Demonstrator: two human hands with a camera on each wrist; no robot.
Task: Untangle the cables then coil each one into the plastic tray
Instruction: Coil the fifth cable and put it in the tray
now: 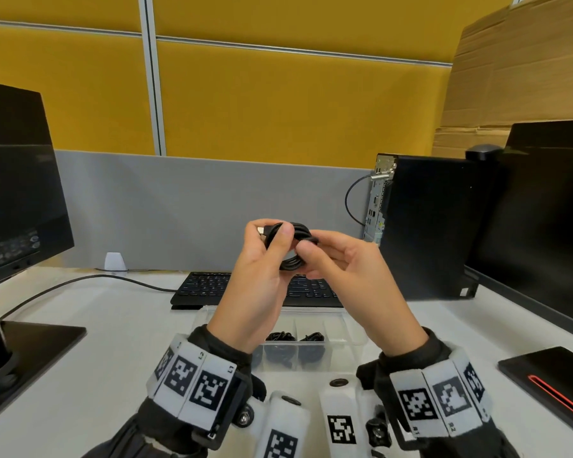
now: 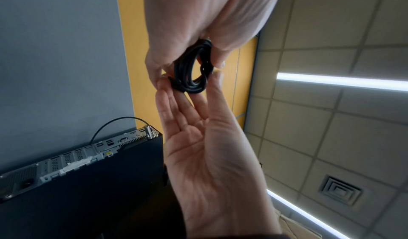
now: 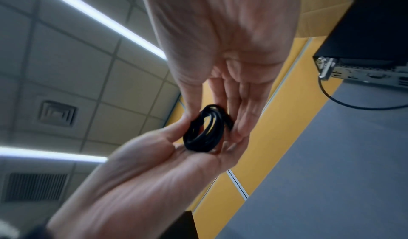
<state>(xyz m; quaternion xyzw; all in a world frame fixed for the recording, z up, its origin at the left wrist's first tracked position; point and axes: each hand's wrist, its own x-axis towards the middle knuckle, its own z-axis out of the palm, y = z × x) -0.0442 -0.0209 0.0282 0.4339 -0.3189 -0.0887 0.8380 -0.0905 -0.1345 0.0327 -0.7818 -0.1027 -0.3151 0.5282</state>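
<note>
- The white flat counter (image 1: 113, 342) fills the lower half of the head view.
- Clear plastic compartment tray (image 1: 338, 355), lower centre, with black coiled cables inside.
- Black keyboard (image 1: 209, 289) just behind the tray.
- Black monitor base (image 1: 37, 338) at left.
- Black upright computer tower (image 1: 427, 226) at right.
- Black flat pad with a red line (image 1: 553, 385), lower right.

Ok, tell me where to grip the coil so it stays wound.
Probably pinch across the bundled strands at the coil's rim, coming from both sides as the left hand and right hand do now. The loops lie stacked in one ring, so squeezing them together should stop them springing apart.
</note>
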